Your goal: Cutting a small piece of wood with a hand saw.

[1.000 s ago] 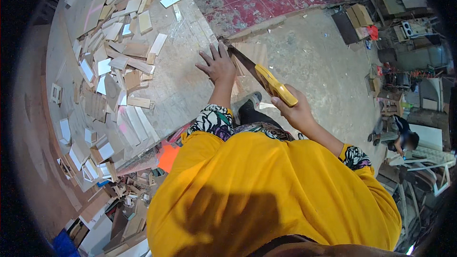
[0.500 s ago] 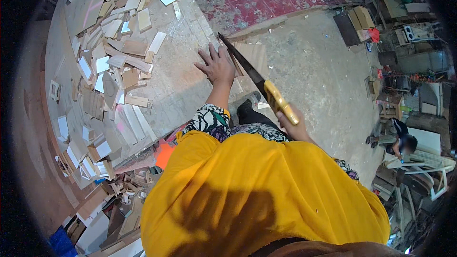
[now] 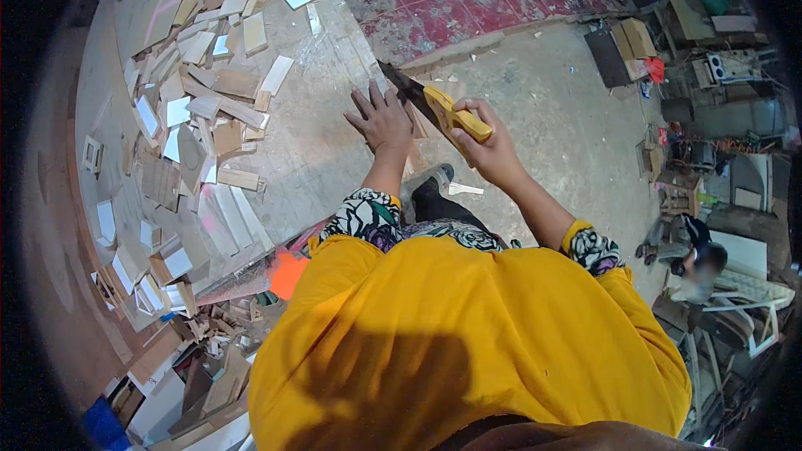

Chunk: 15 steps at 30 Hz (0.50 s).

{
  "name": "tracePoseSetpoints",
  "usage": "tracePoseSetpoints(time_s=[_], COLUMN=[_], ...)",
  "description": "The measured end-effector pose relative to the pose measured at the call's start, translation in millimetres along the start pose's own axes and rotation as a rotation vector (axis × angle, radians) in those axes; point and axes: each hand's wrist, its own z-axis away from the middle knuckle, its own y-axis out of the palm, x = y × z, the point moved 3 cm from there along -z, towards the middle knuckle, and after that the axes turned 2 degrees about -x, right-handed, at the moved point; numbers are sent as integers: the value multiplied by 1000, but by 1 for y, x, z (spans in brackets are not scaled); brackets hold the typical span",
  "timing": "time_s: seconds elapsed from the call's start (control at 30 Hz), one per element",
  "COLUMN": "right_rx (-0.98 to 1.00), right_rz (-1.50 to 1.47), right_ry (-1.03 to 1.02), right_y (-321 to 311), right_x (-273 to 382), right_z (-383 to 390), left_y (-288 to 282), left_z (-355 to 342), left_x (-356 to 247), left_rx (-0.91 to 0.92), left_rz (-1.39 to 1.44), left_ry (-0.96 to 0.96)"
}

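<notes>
My right hand is wrapped round the yellow handle of a handsaw, off the right edge of the worktable. The saw's dark blade points away and to the left, its tip at the table's edge. My left hand lies flat near that edge, fingers spread, just left of the blade. Beside the blade a brown piece of wood shows past the edge; how it meets the blade and my left hand is partly hidden.
Several wood offcuts are heaped on the table's left side. More scraps lie at lower left. My foot is beside the table. At far right a person crouches near a white frame. Cartons stand at upper right.
My right hand and the saw handle have moved forward and left, bringing the handle closer to the table edge. My left hand stays nearly in place. The crouching person has shifted slightly.
</notes>
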Motion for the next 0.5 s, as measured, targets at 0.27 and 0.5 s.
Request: tracePoseSetpoints(time_s=[0.27,0.5], right_rx=[-1,11], right_rz=[-102,-45], right_ry=[-17,-38], right_y=[8,0], right_x=[12,-42], right_z=[18,25], left_y=[-5,-11], left_z=[11,6], left_x=[0,-4], left_rx=[-92,-8], left_rz=[32,95], left_ry=[20,-3])
